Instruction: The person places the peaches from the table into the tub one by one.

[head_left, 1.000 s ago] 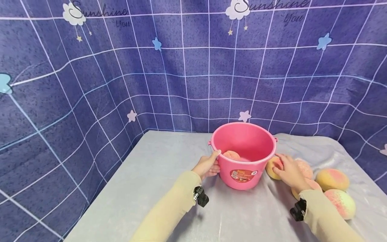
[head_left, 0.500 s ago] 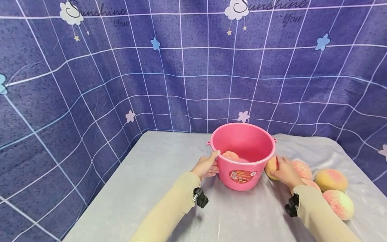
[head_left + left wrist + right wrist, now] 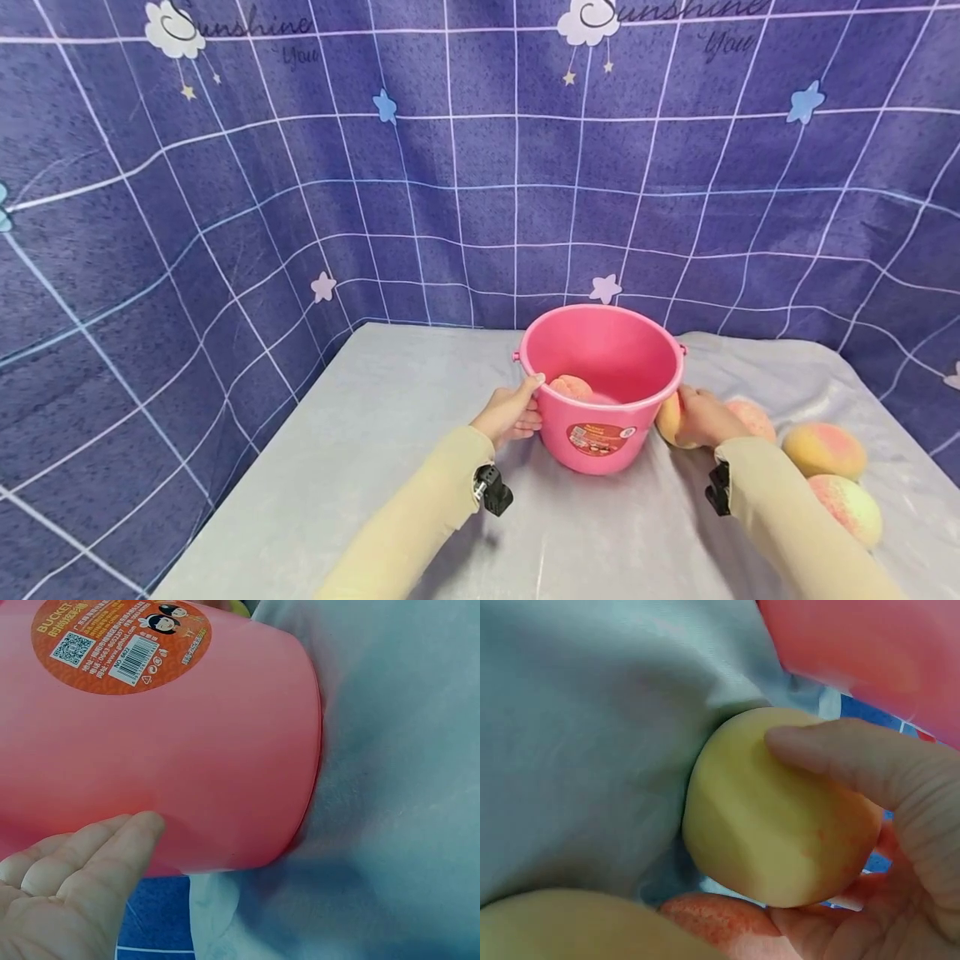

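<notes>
Gripping the pink bucket [image 3: 600, 342] by the near left part of its rim, the person's left hand [image 3: 510, 412] is hooking its thumb over the edge while its fingers are pressing along the outer wall. The right hand [image 3: 708, 419] is holding a yellow peach [image 3: 765, 825], its thumb lying across the top and other fingers bending round the side. That peach is sitting low, just beside the bucket on its right; whether it is bearing on the grey cloth [image 3: 360, 417] or hanging clear, I cannot tell. One pink peach [image 3: 572, 387] is lying inside the bucket, toward the left. Beside the right hand, a reddish peach [image 3: 752, 418] is showing in part; farther right, an orange-yellow peach [image 3: 825, 450] is lying behind a pale blushed peach [image 3: 849, 508], which the right sleeve [image 3: 780, 500] is partly covering. Behind everything, a blue gridded curtain [image 3: 487, 217] is hanging.
</notes>
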A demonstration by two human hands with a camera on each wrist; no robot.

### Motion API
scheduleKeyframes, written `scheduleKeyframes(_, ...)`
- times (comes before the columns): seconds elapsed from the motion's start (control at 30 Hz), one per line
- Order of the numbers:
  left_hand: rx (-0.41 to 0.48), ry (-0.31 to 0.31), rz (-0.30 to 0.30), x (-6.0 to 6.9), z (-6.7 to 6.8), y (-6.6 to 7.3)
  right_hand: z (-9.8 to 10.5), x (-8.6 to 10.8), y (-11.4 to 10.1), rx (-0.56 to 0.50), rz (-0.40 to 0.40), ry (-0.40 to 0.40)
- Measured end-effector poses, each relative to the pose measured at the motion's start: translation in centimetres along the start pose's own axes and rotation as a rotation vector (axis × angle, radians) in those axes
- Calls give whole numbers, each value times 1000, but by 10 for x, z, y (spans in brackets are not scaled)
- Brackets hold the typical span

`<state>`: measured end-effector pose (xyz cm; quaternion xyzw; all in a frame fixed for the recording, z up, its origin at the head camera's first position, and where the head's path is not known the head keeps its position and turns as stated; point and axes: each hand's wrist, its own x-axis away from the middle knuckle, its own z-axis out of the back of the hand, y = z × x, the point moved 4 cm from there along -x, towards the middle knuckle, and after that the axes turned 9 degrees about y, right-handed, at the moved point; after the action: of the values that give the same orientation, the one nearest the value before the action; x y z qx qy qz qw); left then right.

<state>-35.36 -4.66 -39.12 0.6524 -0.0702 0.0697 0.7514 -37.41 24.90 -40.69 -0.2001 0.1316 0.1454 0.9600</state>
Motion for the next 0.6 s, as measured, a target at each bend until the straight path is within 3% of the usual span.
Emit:
scheduleKeyframes(0.3,-1,-7,8,0,0,1,1,-4,-3,12,-77,-112)
scheduleKeyframes(0.6,-4,10,14,0,0,0,-2,-5,-3,46,-53,-80)
